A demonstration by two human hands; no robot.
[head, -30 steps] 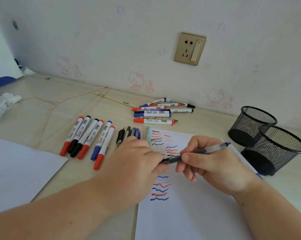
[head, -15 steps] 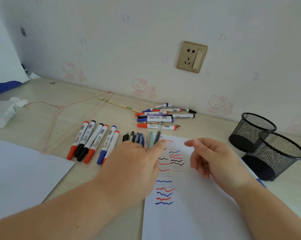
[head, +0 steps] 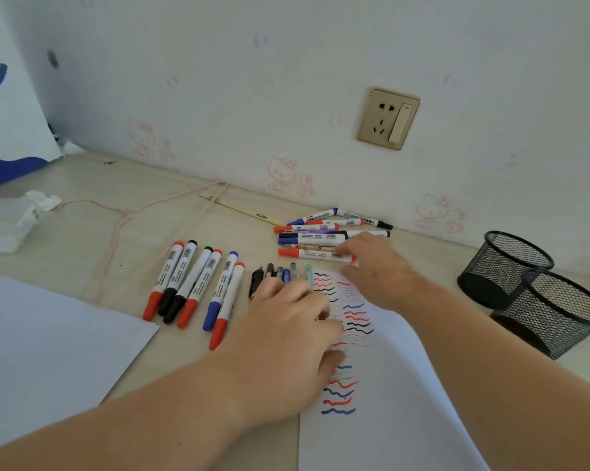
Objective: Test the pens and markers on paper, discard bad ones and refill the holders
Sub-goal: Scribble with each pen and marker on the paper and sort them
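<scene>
Now the left hand rests on the test paper, fingers curled loosely over the near ends of a small row of slim pens; whether it grips any of them cannot be told. Farther back, the right hand reaches with straight fingers to a loose pile of markers near the wall, its fingertips touching the red-capped marker at the pile's near edge. Six capped markers (red, black and blue) lie side by side on the worktop, left of the slim pens. Wavy red, blue and black lines cover the paper. Two black mesh holders stand touching at the right.
</scene>
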